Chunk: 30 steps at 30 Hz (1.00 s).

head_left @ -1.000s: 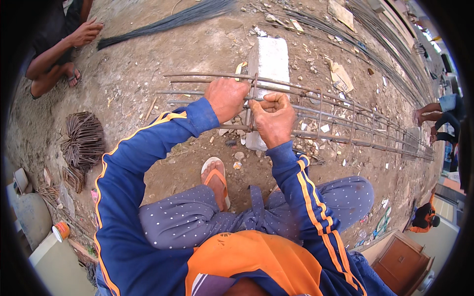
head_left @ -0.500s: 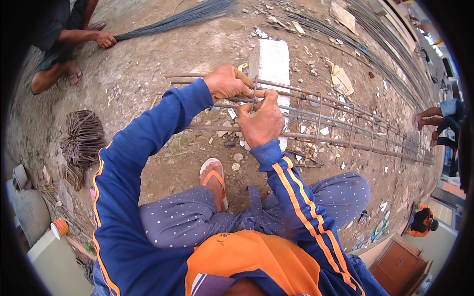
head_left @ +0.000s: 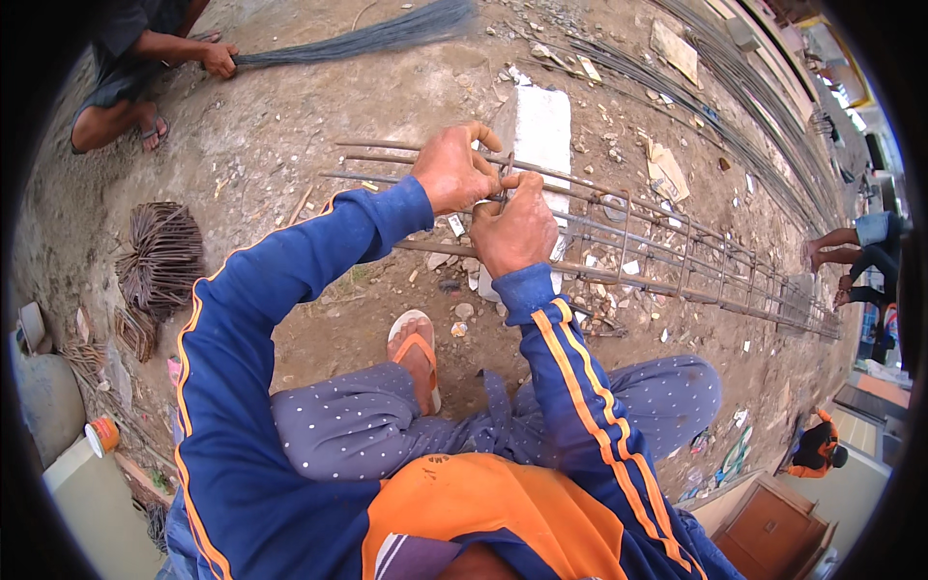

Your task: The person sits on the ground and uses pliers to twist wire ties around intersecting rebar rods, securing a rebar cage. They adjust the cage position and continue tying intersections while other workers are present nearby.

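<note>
Fingers (head_left: 480, 133) bent; left hand (head_left: 450, 174) slightly parted, right hand (head_left: 514, 232) touching stirrup (head_left: 510, 162).

We find the cage (head_left: 624, 232) passing over the block (head_left: 543, 130) and extending right. On the ground (head_left: 251, 193), we record the rod bundle (head_left: 160, 253) at left, wire (head_left: 372, 41) beyond it, and bars (head_left: 739, 92) behind the cage. The bucket (head_left: 102, 436) stands left, nearer us.

The sleeves (head_left: 242, 319) were deep blue with orange stripes (head_left: 575, 382). The shirt's orange front (head_left: 493, 507) bore a small dark marking (head_left: 440, 460); its collar (head_left: 420, 558) was purple, lined white. White-dotted trousers (head_left: 348, 411) were grey-blue, the flip-flop (head_left: 432, 365) orange-strapped.
</note>
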### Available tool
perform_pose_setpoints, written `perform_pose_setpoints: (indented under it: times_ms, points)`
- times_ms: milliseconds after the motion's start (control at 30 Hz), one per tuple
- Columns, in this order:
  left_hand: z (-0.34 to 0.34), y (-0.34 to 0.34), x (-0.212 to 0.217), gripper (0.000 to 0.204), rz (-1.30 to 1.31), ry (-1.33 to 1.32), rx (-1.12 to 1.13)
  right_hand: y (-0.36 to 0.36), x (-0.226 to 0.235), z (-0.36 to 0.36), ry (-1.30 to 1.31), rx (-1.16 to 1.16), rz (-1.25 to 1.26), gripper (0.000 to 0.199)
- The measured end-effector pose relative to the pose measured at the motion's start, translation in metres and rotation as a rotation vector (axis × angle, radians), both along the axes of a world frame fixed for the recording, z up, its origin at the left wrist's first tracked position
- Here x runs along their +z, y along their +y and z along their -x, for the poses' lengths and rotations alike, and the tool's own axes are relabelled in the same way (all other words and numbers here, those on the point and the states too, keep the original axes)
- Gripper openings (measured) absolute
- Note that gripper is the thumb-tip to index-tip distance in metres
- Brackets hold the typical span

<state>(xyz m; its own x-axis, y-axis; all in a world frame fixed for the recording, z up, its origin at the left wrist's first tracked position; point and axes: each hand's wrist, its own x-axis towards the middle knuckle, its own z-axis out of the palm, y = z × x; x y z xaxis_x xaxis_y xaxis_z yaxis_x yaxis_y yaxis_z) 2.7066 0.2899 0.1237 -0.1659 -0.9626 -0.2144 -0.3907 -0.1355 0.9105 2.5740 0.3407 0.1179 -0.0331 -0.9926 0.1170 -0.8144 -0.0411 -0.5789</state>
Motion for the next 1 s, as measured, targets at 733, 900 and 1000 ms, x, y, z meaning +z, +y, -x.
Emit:
perform_pose_setpoints:
  times_ms: [733,900,1000]
  points:
    - [0.018,0.039,-0.005,0.058,0.382,0.006,0.099,-0.084,0.069,0.047,0.398,0.759,0.128,0.017]
    - [0.016,0.039,-0.004,0.048,0.319,0.022,0.081,-0.066,0.059,0.053,0.364,0.576,-0.141,0.019]
    - [0.014,0.036,-0.011,0.039,0.352,-0.007,0.033,-0.055,0.055,0.054,0.012,0.473,-0.581,0.025]
